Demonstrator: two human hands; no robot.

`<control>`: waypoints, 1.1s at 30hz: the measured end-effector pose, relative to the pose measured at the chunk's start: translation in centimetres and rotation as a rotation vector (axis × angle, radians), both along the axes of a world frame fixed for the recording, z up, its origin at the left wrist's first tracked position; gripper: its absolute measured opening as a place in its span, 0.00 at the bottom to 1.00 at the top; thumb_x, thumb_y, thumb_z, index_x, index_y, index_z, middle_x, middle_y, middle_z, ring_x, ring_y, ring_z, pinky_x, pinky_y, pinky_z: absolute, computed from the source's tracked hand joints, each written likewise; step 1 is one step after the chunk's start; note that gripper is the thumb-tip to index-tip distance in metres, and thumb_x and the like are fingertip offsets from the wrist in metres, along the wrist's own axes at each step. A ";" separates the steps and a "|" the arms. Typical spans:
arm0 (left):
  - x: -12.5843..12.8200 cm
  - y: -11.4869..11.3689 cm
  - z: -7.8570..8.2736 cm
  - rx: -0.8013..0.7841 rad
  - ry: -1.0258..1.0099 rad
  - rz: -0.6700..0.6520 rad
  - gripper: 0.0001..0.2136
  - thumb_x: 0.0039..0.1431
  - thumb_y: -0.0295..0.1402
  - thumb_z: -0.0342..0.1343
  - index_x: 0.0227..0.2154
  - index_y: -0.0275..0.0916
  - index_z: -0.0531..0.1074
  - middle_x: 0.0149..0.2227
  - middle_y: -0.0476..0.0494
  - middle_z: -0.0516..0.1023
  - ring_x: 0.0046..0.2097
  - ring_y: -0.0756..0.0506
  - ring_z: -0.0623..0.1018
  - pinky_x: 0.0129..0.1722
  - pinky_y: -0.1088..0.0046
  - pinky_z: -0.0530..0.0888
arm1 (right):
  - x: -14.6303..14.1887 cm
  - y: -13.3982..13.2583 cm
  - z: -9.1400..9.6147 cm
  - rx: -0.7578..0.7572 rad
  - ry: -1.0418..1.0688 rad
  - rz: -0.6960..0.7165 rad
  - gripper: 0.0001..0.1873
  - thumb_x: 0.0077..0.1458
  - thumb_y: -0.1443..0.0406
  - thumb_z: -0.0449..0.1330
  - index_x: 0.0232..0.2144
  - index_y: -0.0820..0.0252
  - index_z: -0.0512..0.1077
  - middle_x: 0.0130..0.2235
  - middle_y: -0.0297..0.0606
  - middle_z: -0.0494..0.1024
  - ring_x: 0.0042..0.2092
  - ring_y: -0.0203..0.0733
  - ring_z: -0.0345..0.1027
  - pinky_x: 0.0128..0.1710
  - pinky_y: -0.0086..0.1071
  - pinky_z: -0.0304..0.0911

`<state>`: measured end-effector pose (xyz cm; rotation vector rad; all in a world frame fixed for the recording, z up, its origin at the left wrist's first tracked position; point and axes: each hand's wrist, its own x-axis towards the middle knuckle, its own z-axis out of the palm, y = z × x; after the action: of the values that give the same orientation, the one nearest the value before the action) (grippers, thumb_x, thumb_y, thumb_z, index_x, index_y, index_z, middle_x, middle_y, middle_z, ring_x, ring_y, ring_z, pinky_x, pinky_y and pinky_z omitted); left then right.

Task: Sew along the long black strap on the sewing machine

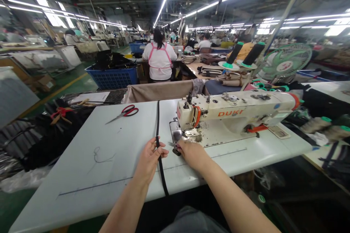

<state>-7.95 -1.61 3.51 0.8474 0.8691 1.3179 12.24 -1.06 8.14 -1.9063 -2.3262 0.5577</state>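
A long narrow black strap [158, 120] runs from the table's far edge to its near edge and hangs slightly over the front. My left hand [151, 154] grips the strap about midway, pinched between thumb and fingers. Close by on the right, my right hand [191, 153] is closed beside the sewing machine's needle area. Pointed metal tips poke out of its fingers, which look like small thread snips [171, 144]; the rest is mostly covered. The white sewing machine [218, 111] stands just behind my right hand, its presser foot partly visible.
Red-and-black-handled scissors [128, 110] lie on the white tabletop [82, 160] at the far left, with a loose thread [102, 157] nearer. Thread cones [253, 54] and a green fan [287, 62] stand behind the machine. A co-worker [160, 58] sits ahead, beside a blue basket [112, 77].
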 end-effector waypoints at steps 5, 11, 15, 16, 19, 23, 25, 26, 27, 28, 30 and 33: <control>0.0 0.0 0.0 -0.011 -0.016 0.004 0.30 0.53 0.48 0.74 0.53 0.39 0.71 0.43 0.45 0.76 0.36 0.47 0.82 0.39 0.69 0.79 | 3.6 -2.6 0.5 0.014 0.263 0.066 0.12 0.66 0.59 0.57 0.32 0.56 0.74 0.33 0.38 0.83 0.37 0.46 0.77 0.39 0.32 0.65; 0.2 -0.1 -0.2 -0.008 0.014 0.012 0.31 0.53 0.46 0.74 0.55 0.42 0.68 0.45 0.45 0.77 0.37 0.47 0.82 0.39 0.68 0.80 | 9.3 -3.2 1.6 0.283 0.696 -0.241 0.17 0.66 0.58 0.43 0.30 0.56 0.67 0.24 0.33 0.70 0.27 0.41 0.66 0.28 0.32 0.63; 0.3 -0.2 -0.2 0.003 0.047 0.011 0.31 0.53 0.46 0.74 0.55 0.42 0.68 0.46 0.45 0.77 0.38 0.47 0.83 0.39 0.68 0.80 | 12.0 -1.3 2.3 0.512 0.870 -0.495 0.19 0.68 0.51 0.42 0.45 0.56 0.65 0.33 0.37 0.76 0.28 0.41 0.70 0.24 0.30 0.61; 0.3 -0.2 -0.1 0.001 0.053 0.009 0.31 0.53 0.46 0.74 0.54 0.41 0.68 0.46 0.45 0.77 0.38 0.46 0.83 0.39 0.68 0.80 | 12.4 -0.8 2.3 0.540 0.889 -0.533 0.21 0.68 0.49 0.42 0.47 0.56 0.64 0.34 0.38 0.78 0.28 0.41 0.72 0.24 0.30 0.61; 0.3 -0.3 0.0 -0.003 0.056 -0.006 0.31 0.52 0.47 0.74 0.53 0.41 0.69 0.47 0.44 0.77 0.40 0.44 0.84 0.40 0.67 0.80 | 12.4 -0.6 1.3 0.549 0.889 -0.584 0.29 0.69 0.44 0.39 0.46 0.59 0.66 0.32 0.43 0.81 0.26 0.45 0.74 0.20 0.32 0.61; 0.4 -0.3 0.3 -0.026 0.000 -0.036 0.32 0.50 0.47 0.75 0.53 0.41 0.68 0.51 0.40 0.78 0.47 0.39 0.84 0.46 0.62 0.80 | 8.7 -3.1 -1.6 0.504 0.784 -0.468 0.27 0.71 0.48 0.42 0.45 0.60 0.71 0.28 0.41 0.80 0.25 0.45 0.74 0.23 0.35 0.68; 0.7 -0.2 0.6 -0.038 -0.034 -0.049 0.34 0.48 0.48 0.76 0.53 0.41 0.68 0.53 0.37 0.78 0.52 0.36 0.83 0.52 0.57 0.79 | 6.2 -4.7 -2.5 0.459 0.736 -0.313 0.17 0.68 0.54 0.53 0.46 0.58 0.75 0.33 0.42 0.83 0.31 0.46 0.77 0.31 0.37 0.74; 0.9 -0.2 0.7 -0.035 -0.047 -0.064 0.35 0.48 0.48 0.76 0.54 0.40 0.68 0.55 0.35 0.77 0.55 0.34 0.82 0.55 0.55 0.78 | 5.0 -5.2 -2.7 0.436 0.719 -0.212 0.14 0.67 0.58 0.57 0.48 0.56 0.77 0.39 0.44 0.84 0.37 0.46 0.79 0.38 0.38 0.76; 1.0 -0.1 0.8 -0.024 -0.060 -0.086 0.35 0.49 0.48 0.76 0.55 0.40 0.68 0.58 0.33 0.76 0.57 0.33 0.80 0.58 0.53 0.76 | 4.0 -5.6 -2.7 0.436 0.675 -0.082 0.14 0.66 0.62 0.58 0.50 0.53 0.78 0.45 0.45 0.84 0.44 0.48 0.79 0.45 0.40 0.76; 1.3 -0.1 0.8 -0.016 -0.063 -0.093 0.35 0.50 0.49 0.75 0.56 0.40 0.68 0.60 0.32 0.75 0.59 0.32 0.79 0.59 0.52 0.75 | 3.1 -5.7 -2.5 0.465 0.599 0.071 0.17 0.66 0.66 0.57 0.54 0.50 0.78 0.50 0.45 0.83 0.49 0.49 0.78 0.51 0.42 0.75; 1.8 -0.1 1.0 0.002 -0.051 -0.114 0.35 0.52 0.49 0.74 0.57 0.40 0.68 0.62 0.30 0.74 0.61 0.32 0.77 0.62 0.52 0.72 | 1.7 -5.3 -2.1 0.595 0.377 0.389 0.22 0.69 0.70 0.55 0.60 0.48 0.75 0.57 0.46 0.80 0.56 0.50 0.74 0.57 0.46 0.71; 2.6 -0.4 1.3 0.021 -0.039 -0.158 0.33 0.56 0.52 0.70 0.58 0.39 0.70 0.62 0.29 0.75 0.62 0.32 0.77 0.63 0.51 0.71 | 0.2 -3.9 -1.7 0.809 0.135 0.646 0.19 0.71 0.71 0.54 0.59 0.54 0.75 0.58 0.49 0.80 0.58 0.50 0.73 0.55 0.45 0.72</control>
<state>-5.37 -2.04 4.84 0.8857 0.7430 1.2034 12.45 -4.96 6.43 -0.7483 -2.4763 -0.2234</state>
